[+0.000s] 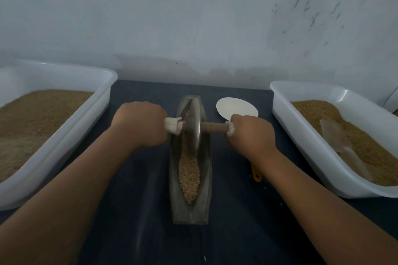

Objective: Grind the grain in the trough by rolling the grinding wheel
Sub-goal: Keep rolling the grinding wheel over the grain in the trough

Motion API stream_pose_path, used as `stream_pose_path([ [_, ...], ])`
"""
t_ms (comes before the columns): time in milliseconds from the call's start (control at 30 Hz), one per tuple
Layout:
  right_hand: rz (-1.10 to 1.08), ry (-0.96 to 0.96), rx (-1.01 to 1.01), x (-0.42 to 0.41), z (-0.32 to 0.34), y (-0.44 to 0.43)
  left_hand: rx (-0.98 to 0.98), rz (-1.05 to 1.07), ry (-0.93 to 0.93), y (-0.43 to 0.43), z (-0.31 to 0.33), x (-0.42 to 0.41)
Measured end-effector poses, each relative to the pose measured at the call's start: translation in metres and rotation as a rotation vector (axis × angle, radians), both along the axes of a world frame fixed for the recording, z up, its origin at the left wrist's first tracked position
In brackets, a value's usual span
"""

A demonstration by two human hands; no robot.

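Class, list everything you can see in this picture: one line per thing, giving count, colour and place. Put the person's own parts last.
trough: one, grey metal, centre of table
grain: one pile, tan, in the trough
grinding wheel: one, grey, upright in the trough's far half
axle: one, brown, ends wrapped white, through the wheel
tubs: two, white, left and right, holding brown grain
scoop: one, clear, in right tub
disc: one, white, behind right hand
table: one, dark blue
yellow item: one, mostly hidden under right wrist
left hand: gripping axle
right hand: gripping axle

Pale scuffed wall [193, 17] behind dark tabletop [234, 221], dim light
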State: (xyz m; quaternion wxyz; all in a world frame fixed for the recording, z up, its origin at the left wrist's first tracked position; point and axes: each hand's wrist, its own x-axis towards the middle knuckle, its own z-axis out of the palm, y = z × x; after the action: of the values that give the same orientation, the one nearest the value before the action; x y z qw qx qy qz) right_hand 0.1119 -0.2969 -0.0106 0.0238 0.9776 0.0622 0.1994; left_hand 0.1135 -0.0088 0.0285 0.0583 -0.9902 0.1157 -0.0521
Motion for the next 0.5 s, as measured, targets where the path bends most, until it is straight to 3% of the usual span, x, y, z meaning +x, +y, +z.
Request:
stream_pose_path([
  [100, 0.064, -0.071, -0.031, -0.045, -0.007, -0.009, 0.007, -0.066, 0.065, 0.017, -0.011, -0.036],
  [233, 0.157, -0.103, -0.028, -0.073, -0.007, -0.019, -0.004, -0.095, 0.006, 0.027, -0.022, -0.06],
  [367, 0.093, -0.171, -0.076, -0.029, 0.003, -0.002, -0.066, -0.013, 0.068, 0.017, -0.02, -0.021],
  [500, -0.012, -0.06, -0.083, 0.021, 0.011, 0.006, -0.074, 0.048, -0.067, 0.003, -0.013, 0.016],
])
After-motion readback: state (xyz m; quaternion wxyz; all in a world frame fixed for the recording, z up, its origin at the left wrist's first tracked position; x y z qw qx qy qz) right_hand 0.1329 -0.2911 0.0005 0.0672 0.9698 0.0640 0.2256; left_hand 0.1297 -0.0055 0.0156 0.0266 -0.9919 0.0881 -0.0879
